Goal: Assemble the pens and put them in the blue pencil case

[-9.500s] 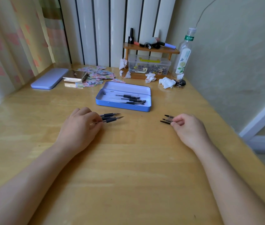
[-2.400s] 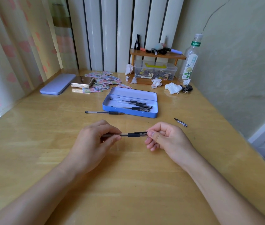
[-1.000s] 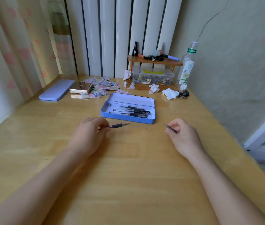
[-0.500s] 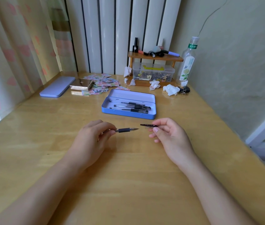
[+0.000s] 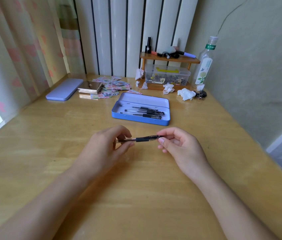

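Note:
A black-gripped pen (image 5: 142, 139) is held level above the wooden table, between both hands. My left hand (image 5: 105, 146) pinches its clear barrel end. My right hand (image 5: 178, 144) pinches the black cap, which sits over the pen's tip end. Beyond the hands lies the open blue pencil case (image 5: 140, 116), with several capped pens (image 5: 145, 112) lying side by side in it. The pen's barrel end is hidden inside my left fingers.
The case's lavender lid (image 5: 65, 89) lies at the far left, beside a silver box (image 5: 90, 87) on scattered stickers. A small wooden shelf (image 5: 169, 59) over a clear plastic box, crumpled tissues (image 5: 186, 94) and a bottle (image 5: 204, 64) stand at the back right by the wall.
My hands have come together: the cap in my right hand, apart from the tip half a second ago, now sits on the pen held by my left hand.

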